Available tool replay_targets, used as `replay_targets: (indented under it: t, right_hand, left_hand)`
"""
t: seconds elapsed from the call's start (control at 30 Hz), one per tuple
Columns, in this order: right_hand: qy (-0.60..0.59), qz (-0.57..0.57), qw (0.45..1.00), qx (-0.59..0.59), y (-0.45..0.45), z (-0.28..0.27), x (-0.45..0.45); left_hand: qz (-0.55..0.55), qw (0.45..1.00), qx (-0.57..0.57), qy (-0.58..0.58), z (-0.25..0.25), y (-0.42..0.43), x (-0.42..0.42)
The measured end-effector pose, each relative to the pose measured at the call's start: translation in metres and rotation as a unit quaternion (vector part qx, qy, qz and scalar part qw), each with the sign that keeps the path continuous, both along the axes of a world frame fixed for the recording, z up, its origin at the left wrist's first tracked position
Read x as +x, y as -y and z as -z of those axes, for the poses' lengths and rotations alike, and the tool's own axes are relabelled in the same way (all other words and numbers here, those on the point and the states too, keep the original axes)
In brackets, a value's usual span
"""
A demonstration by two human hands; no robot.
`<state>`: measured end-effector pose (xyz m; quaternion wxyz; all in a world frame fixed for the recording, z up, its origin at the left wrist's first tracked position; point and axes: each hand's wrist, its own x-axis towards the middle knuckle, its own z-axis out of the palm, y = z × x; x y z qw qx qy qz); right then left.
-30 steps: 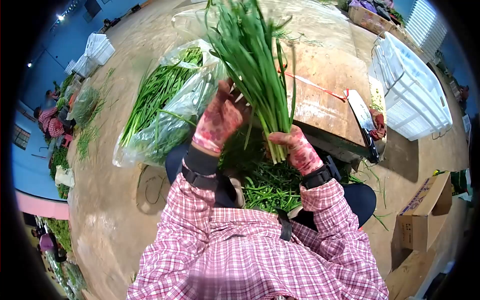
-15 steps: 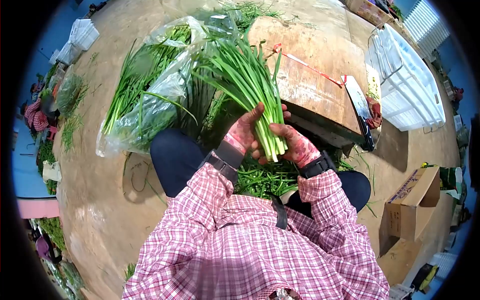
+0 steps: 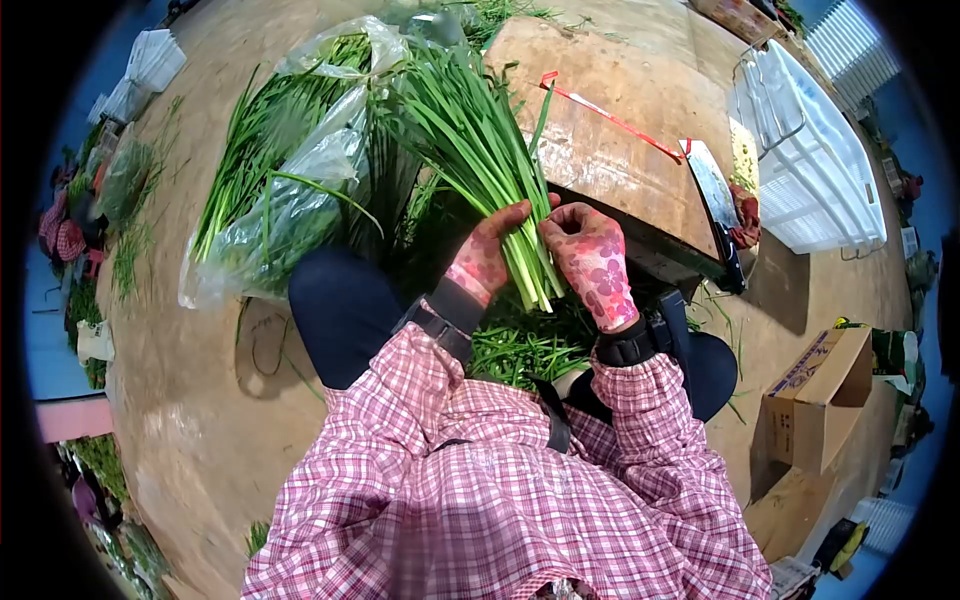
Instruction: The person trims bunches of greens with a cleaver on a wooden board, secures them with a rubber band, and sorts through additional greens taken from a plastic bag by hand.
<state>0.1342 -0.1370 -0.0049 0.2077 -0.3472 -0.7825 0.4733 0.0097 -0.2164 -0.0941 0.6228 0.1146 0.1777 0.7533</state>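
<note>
A bunch of garlic chives (image 3: 490,150) is held over my lap, its leafy tops pointing away and its pale cut stems towards me. My left hand (image 3: 485,255) is closed round the bunch near the stems. At the right edge of the stems, my right hand (image 3: 590,255) has its thumb and forefinger pinched together; what lies between them is hidden. Both hands wear pink patterned gloves with bare fingertips. More chives (image 3: 290,120) lie in a clear plastic bag (image 3: 325,155) to the left. Loose green trimmings (image 3: 525,355) cover the floor between my legs.
A low wooden board (image 3: 610,110) stands ahead, with a red string (image 3: 615,120) across it and a knife (image 3: 715,205) at its right edge. White plastic crates (image 3: 815,160) and a cardboard box (image 3: 815,395) are on the right. Other people (image 3: 65,225) sit far left.
My right hand has let go of the stems' lower part and turned into a pinch at their right edge. The left hand keeps its hold on the bunch.
</note>
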Motion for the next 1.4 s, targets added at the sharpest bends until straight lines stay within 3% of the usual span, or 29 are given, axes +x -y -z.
replay_targets:
  t: [0.13, 0.3, 0.37, 0.43, 0.6, 0.7, 0.77, 0.83, 0.87, 0.97, 1.0, 1.1, 1.13, 1.2, 1.27, 1.4]
  right_hand:
    - [-0.118, 0.04, 0.975, -0.182, -0.003, 0.018, 0.007]
    - [-0.071, 0.029, 0.996, -0.033, 0.002, 0.011, 0.002]
    - [-0.094, 0.006, 0.989, -0.11, -0.004, 0.012, 0.0]
    - [-0.106, 0.0, 0.957, -0.269, -0.007, 0.003, 0.004]
    - [-0.111, -0.058, 0.955, -0.268, -0.013, 0.013, 0.008]
    - [-0.25, 0.005, 0.848, -0.467, -0.004, 0.004, 0.019]
    - [-0.31, -0.149, 0.771, -0.536, -0.024, 0.018, 0.05]
    - [-0.093, -0.112, 0.928, -0.344, -0.035, 0.018, 0.064]
    - [-0.013, -0.075, 0.991, -0.109, -0.029, 0.016, 0.065]
    - [-0.049, -0.149, 0.968, -0.194, -0.005, -0.033, 0.07]
    - [-0.076, -0.168, 0.94, -0.288, -0.003, -0.038, 0.077]
    - [-0.112, -0.122, 0.984, -0.074, -0.003, -0.02, 0.053]
    - [-0.013, -0.144, 0.985, -0.098, -0.003, -0.025, 0.049]
    - [-0.098, -0.133, 0.972, -0.166, 0.004, 0.001, 0.035]
    - [-0.093, -0.095, 0.973, -0.19, 0.006, 0.013, 0.029]
    - [-0.132, -0.162, 0.942, -0.264, 0.005, 0.0, 0.028]
  left_hand:
    - [-0.011, 1.0, -0.009, 0.027, -0.005, 0.004, -0.004]
    - [-0.027, 0.998, -0.017, -0.053, 0.002, 0.001, 0.0]
    - [-0.029, 0.999, -0.007, -0.035, -0.002, 0.002, 0.001]
    - [-0.018, 0.999, 0.01, -0.039, -0.002, 0.004, -0.002]
    - [-0.021, 1.0, 0.014, -0.013, -0.001, 0.006, -0.004]
    - [-0.07, 0.995, 0.012, 0.066, -0.013, 0.006, -0.007]
    - [-0.152, 0.988, -0.006, 0.033, -0.021, 0.002, -0.015]
    - [-0.151, 0.985, -0.08, -0.025, -0.025, 0.007, -0.023]
    - [-0.162, 0.981, -0.1, -0.043, -0.024, 0.006, -0.025]
    - [-0.187, 0.966, -0.166, -0.067, -0.03, 0.003, -0.03]
    - [-0.183, 0.969, -0.157, -0.057, -0.027, 0.003, -0.034]
    - [-0.186, 0.97, -0.146, -0.055, -0.035, 0.006, -0.034]
    - [-0.181, 0.973, -0.135, -0.047, -0.039, 0.007, -0.031]
    - [-0.171, 0.979, -0.11, -0.037, -0.041, 0.009, -0.032]
    - [-0.161, 0.983, -0.079, -0.026, -0.04, 0.01, -0.032]
    - [-0.153, 0.985, -0.077, -0.015, -0.041, 0.014, -0.032]
